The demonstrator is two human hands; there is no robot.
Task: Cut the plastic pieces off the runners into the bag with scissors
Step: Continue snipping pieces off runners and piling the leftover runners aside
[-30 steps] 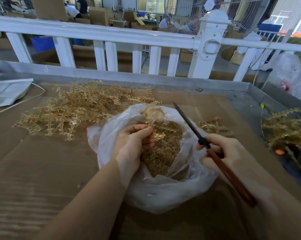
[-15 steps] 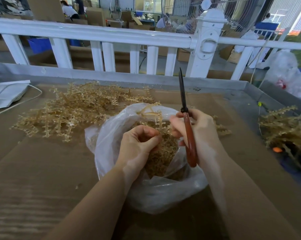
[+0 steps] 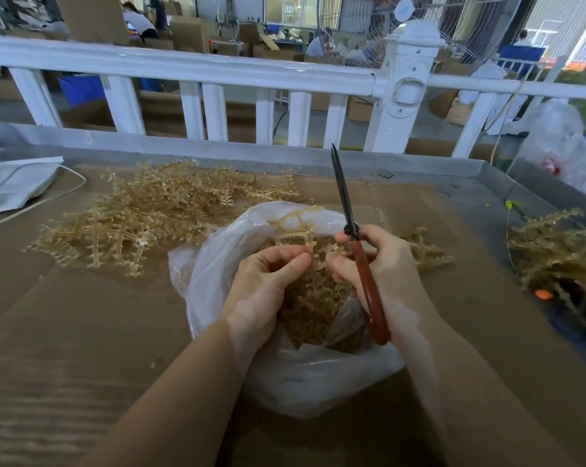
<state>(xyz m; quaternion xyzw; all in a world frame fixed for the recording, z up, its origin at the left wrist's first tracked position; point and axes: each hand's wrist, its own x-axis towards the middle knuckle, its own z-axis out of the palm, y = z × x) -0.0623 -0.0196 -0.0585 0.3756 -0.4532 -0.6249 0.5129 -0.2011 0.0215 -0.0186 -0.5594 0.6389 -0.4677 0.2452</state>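
Far left on the cardboard-covered table [image 3: 82, 332]: a folded white cloth [image 3: 15, 183] with a pale cord [image 3: 65, 193] trailing from it. Next along, a heap of tan runners [image 3: 143, 214] lying behind and to the left of the bag. At centre, a clear plastic bag [image 3: 217, 264], mouth open upward, partly filled with small tan cut pieces [image 3: 312, 298]. Above the bag's mouth, left hand [image 3: 264, 281], fingers curled with thumb and forefinger pinching one runner [image 3: 298, 227], its branches sticking up past the far rim of the bag. Just beside it, right hand [image 3: 382, 264], fingers wrapped round the red-brown handles of the scissors [image 3: 359, 257], fingertips also touching the held runner; dark blades closed together, pointing up and away towards the white railing [image 3: 217, 69]. Right of that hand, a few more runners [image 3: 423, 251] on the cardboard. Far right, at the table's metal edge, another tangled pile of runners [image 3: 554, 247], and behind it a crumpled clear plastic sack [image 3: 561, 143].
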